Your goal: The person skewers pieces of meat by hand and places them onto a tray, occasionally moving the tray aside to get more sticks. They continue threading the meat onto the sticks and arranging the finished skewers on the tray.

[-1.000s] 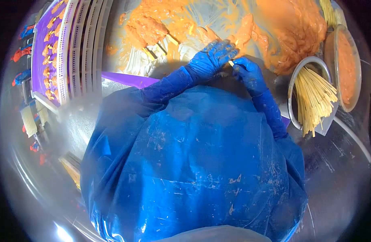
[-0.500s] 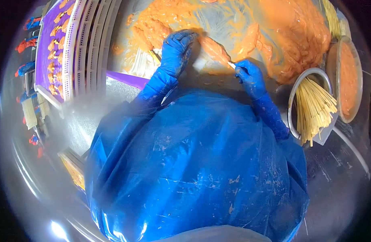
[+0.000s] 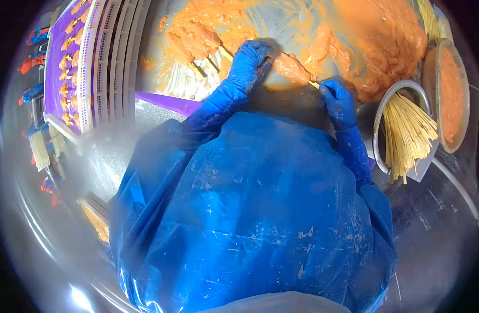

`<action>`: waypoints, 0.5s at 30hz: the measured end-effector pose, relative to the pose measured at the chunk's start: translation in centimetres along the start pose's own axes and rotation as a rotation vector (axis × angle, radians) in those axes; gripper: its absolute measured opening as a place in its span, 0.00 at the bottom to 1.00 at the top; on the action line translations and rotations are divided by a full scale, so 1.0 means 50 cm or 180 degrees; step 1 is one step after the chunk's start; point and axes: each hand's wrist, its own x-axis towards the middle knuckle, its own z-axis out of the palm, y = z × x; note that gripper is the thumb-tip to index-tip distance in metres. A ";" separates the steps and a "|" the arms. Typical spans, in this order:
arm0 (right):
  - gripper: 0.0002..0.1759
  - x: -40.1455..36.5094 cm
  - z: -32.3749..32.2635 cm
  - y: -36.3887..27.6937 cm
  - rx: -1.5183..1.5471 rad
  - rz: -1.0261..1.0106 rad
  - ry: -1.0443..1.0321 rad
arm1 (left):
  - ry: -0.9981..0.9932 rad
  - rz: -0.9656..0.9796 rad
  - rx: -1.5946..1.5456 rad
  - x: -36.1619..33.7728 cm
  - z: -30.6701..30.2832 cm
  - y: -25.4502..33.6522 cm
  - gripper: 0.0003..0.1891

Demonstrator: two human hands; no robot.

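Note:
A piece of orange marinated meat (image 3: 290, 69) hangs between my hands, with a wooden stick (image 3: 314, 84) coming out of its right end. My left hand (image 3: 254, 58), in a blue glove, is closed round the meat's left end. The fingers of my right hand (image 3: 338, 96), also gloved in blue, pinch the stick. Left of my left hand, skewered meat (image 3: 195, 41) lies on the metal table, its stick ends pointing toward me. More loose orange meat (image 3: 385, 47) is spread over the table at the right.
Stacked white trays (image 3: 99, 68) stand at the left, the top one lined in purple and bearing skewers. At the right, a metal container (image 3: 377, 125) holds many wooden sticks (image 3: 409, 135). Beside it is a bowl (image 3: 466, 99) of orange meat. Several people in blue and red appear far left.
Both hands and the held meat have moved right. More of the stick ends on the table at the left now show.

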 end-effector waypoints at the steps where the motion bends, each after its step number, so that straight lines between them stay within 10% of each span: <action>1: 0.02 0.002 0.000 -0.006 -0.0042 -0.0002 0.0043 | 0.0010 0.0003 0.0002 -0.005 0.004 -0.006 0.11; 15: 0.03 -0.018 -0.005 0.022 0.0253 0.0207 0.0083 | 0.0222 -0.0082 -0.0459 -0.044 0.003 -0.009 0.18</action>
